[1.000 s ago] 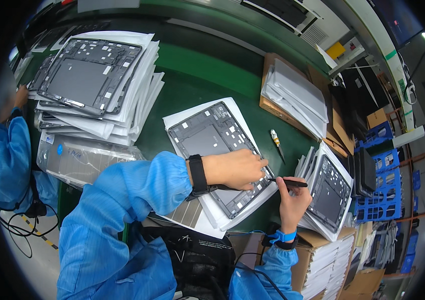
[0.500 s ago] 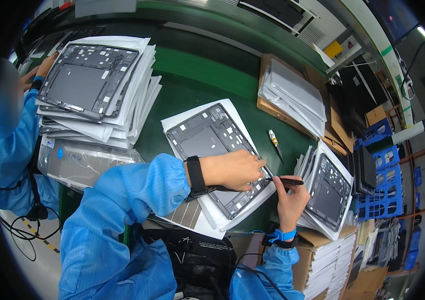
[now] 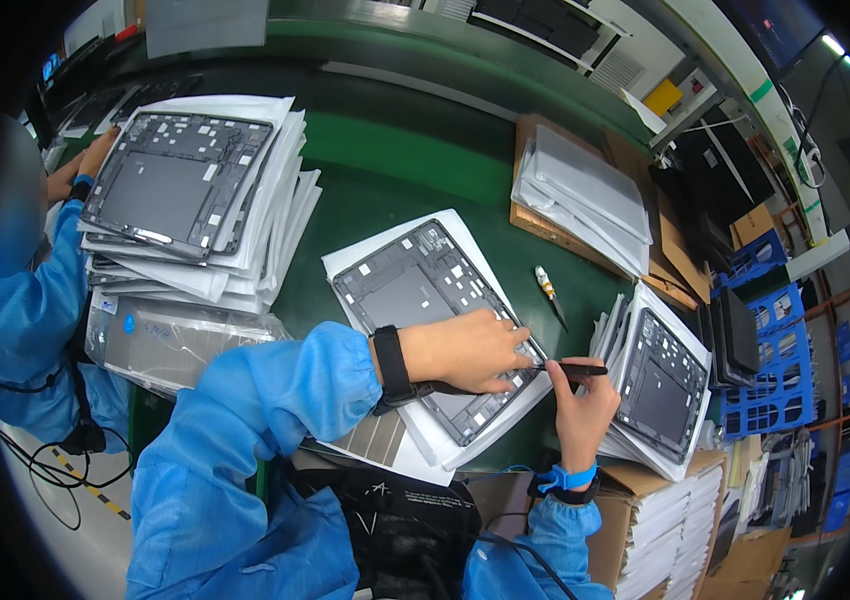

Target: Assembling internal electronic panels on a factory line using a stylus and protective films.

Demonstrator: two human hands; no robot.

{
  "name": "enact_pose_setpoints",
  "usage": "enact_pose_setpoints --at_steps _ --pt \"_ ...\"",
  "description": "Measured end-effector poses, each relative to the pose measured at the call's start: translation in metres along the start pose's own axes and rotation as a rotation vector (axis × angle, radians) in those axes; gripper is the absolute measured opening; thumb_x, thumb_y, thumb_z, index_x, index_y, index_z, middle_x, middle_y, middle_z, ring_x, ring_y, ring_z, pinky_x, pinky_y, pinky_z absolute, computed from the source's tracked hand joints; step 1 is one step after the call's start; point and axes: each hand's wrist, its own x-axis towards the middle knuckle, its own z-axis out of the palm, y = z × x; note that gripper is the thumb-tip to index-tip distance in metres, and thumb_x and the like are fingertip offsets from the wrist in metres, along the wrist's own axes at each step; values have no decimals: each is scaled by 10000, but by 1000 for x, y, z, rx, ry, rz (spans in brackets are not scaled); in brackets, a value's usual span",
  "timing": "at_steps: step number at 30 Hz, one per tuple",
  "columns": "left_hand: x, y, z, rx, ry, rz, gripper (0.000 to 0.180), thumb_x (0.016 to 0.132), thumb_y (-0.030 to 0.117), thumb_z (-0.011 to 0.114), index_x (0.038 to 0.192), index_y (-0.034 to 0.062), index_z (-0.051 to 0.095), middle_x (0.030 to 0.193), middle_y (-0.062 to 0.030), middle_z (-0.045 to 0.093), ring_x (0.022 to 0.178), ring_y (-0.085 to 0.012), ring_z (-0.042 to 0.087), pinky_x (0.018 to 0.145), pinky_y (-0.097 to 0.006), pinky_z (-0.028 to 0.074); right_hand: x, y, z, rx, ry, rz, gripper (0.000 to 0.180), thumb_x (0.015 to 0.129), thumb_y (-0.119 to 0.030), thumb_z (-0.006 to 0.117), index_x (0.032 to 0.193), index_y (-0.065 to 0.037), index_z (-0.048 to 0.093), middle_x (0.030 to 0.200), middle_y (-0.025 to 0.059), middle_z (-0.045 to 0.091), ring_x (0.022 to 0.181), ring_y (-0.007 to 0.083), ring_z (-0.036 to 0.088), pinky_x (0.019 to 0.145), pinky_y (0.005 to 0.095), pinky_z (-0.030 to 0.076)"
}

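A dark grey tablet housing (image 3: 385, 290), dotted with small white stickers, lies at a slant on white foam sheets (image 3: 460, 228) on the green bench. My left hand (image 3: 465, 350) rests across its lower right part, palm down, fingers somewhat apart, pressing on the frame. My right hand (image 3: 585, 405) pinches a slim black pair of tweezers (image 3: 577, 370), tip pointing left at the housing's right edge, close to my left fingers. What the tip touches is too small to make out.
Housings interleaved with foam stand in a tall stack (image 3: 180, 170) at left, beside a co-worker's blue sleeve (image 3: 35, 300). A smaller housing stack (image 3: 660, 385) sits at right. A yellow-and-white handled pointed tool (image 3: 548, 288) and a cardboard tray of foam sleeves (image 3: 585, 185) lie beyond.
The view has shifted slightly. My left hand stays on the housing, and my right hand still holds the tweezers at its edge, with the tip slightly lower along the frame.
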Motion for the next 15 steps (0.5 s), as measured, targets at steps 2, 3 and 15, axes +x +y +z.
enact_pose_setpoints --at_steps 2,3,15 --pt "2 1 1 -1 -11 -2 486 920 398 685 1307 106 655 1097 -168 628 961 -315 678 785 -437 561 -8 -5 -8 23 55 -5 154 814 -79 844 897 -10 733 830 128 732 788 256 701 736 348 527" --pt "3 2 0 -24 -6 -2 481 922 398 681 1306 110 656 1087 -165 625 962 -315 675 788 -441 560 -14 -9 -13 40 104 -12 147 810 -70 842 898 -18 736 840 118 731 787 258 687 741 351 515" --pt "-7 1 -29 27 27 -102 425 959 342 635 1329 133 638 1028 -129 634 955 -300 654 787 -443 548 -76 -18 -26 501 195 229 183 849 37 779 965 22 639 968 130 740 892 180 688 882 298 507"
